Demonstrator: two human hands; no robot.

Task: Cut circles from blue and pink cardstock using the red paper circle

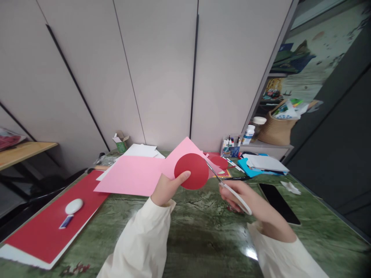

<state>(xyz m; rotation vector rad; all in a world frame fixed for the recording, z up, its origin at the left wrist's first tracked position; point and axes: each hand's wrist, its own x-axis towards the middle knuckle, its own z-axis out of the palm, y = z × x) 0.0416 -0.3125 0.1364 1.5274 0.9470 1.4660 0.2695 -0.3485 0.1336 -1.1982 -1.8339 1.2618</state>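
Observation:
Between thumb and fingers, my left hand (168, 188) pinches a red paper circle (193, 173) laid over a pink sheet of paper (187, 148), both raised above the table. My right hand (239, 193) is wrapped around the white handles of a pair of scissors (236, 196). Their blades point up and left, at the pink sheet just right of the red circle. How far the blades are apart I cannot tell. Behind my left hand lies another pink sheet (130, 175), partly over white paper (142, 150).
On the green table (203, 239), a long red sheet (58, 216) at left bears a white oval object (74, 206) and a small glue-like stick (66, 221). At right are a black phone (279, 202), stacked papers (265, 163) and a marker box (230, 146). Red paper pieces (218, 162) lie behind the scissors.

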